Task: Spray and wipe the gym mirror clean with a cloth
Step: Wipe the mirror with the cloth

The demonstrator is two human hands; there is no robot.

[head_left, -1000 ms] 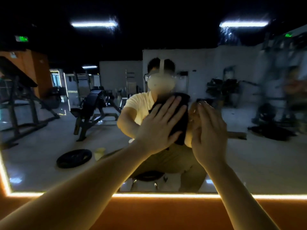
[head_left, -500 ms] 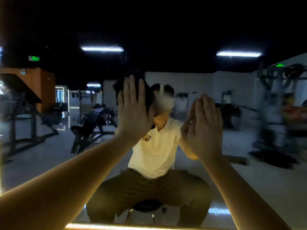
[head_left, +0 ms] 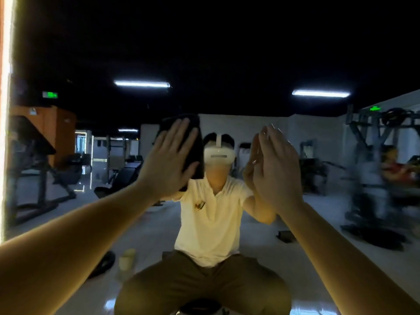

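My left grip point(head_left: 169, 160) lies flat, fingers straight and slightly spread, pressing the dark cloth point(head_left: 196, 148) against the mirror point(head_left: 227, 53). The cloth sits under my palm and fingers, its edges showing above my fingertips and to their right, just beside my reflected headset point(head_left: 219, 154). My right grip point(head_left: 276, 169) is flat against the glass too, fingers straight and together, bare, apart from the cloth.

Left hand point(head_left: 168, 160) lies on the cloth point(head_left: 197, 146), cloth on the mirror point(head_left: 227, 53); right hand point(head_left: 277, 169) on the mirror, rightward, apart.
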